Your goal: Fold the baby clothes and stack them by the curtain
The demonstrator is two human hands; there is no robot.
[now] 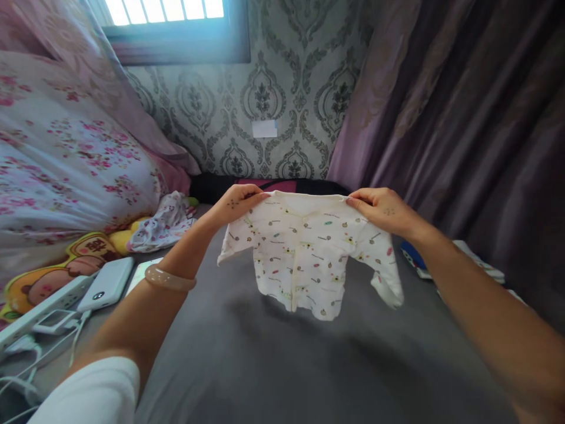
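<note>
A small white baby shirt point(304, 253) with a scattered print hangs spread open above the grey bed sheet point(212, 365). My left hand point(241, 203) pinches its shoulder at the left, and my right hand point(379, 206) pinches the opposite shoulder, so the neckline is stretched between them. Both sleeves dangle outward, the right one lower and bent at its cuff. The shirt's front placket runs down the middle, and its hem hangs free over the sheet. A pale bangle circles my left forearm.
At left lie a power strip point(48, 312) with cables, a light-blue power bank point(108, 284), a yellow cartoon cushion point(57, 274) and a crumpled printed cloth point(163, 227). Folded clothes point(479, 259) sit behind my right forearm. Purple curtains point(424, 106) hang at the right.
</note>
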